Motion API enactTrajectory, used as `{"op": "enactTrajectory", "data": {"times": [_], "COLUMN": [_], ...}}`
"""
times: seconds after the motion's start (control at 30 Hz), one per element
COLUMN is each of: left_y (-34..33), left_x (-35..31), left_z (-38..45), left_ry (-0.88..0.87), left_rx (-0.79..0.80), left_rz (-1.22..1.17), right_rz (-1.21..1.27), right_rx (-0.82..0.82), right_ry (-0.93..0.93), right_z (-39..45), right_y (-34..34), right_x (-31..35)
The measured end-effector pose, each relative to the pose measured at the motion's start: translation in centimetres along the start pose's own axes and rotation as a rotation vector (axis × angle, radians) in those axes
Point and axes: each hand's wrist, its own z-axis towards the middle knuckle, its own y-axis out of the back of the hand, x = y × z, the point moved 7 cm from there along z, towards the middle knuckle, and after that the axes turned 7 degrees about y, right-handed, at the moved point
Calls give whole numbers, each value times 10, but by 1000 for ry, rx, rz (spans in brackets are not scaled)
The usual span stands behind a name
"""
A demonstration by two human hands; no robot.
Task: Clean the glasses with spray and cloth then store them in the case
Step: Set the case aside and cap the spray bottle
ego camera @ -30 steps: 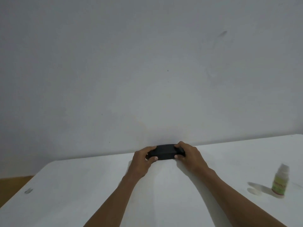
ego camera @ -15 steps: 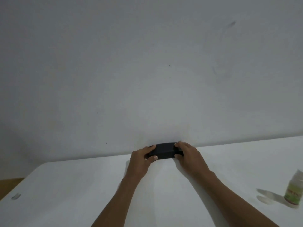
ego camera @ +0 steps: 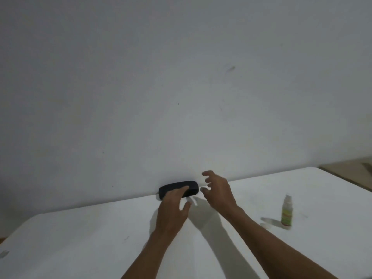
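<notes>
A closed black glasses case lies on the white table at its far edge, against the wall. My left hand hovers just in front of it, fingers spread, fingertips overlapping the case's front; I cannot tell whether they touch it. My right hand is off the case's right end, fingers apart and holding nothing. A small spray bottle with a green label stands upright at the right, its clear cap lying beside it. Glasses and cloth are not visible.
A plain grey wall rises directly behind the table. The table's rounded corners show at far right and near left. A small dark scrap lies by the left edge. Brown floor shows at the far right.
Both hands have let go of the case ends and drawn back with fingers spread. The case stays at the wall. The view has shifted, bringing the bottle further into frame.
</notes>
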Motion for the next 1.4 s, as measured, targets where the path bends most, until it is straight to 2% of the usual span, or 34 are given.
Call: {"op": "enactTrajectory", "data": {"times": [0.13,0.27,0.37,0.47,0.63,0.73,0.83,1.03,1.3,1.4], "left_y": [-37,-75,-98,-111,-128,-134,-135,-130,-99,-98], "left_x": [-72,-125,-148,-163,-173,-174,-174,-166,-202,-219], "left_z": [-7,-25,-36,-42,-49,-53,-53,-50,-10,-9], "left_ry": [-20,1,19,-26,-41,-40,-52,185,188,143], "left_rx": [243,487,590,631,652,596,530,536,314,304], "left_rz": [-30,-93,-106,-59,14,29,15,-412,-643,-681], "right_rz": [-54,-79,-55,75,229,247,243,207,263,264], "right_rx": [-181,-363,-521,-604,-501,-384,-348,-345,-360,-357], "right_ry": [101,86,43,-96,-266,-305,-324,-345,-343,-342], "right_z": [-2,-28,-62,-96,-133,-138,-138,-141,-141,-141], "right_y": [76,147,186,203,186,172,164,159,157,158], "right_x": [26,20,-4,-42,-89,-103,-113,-120,-122,-119]}}
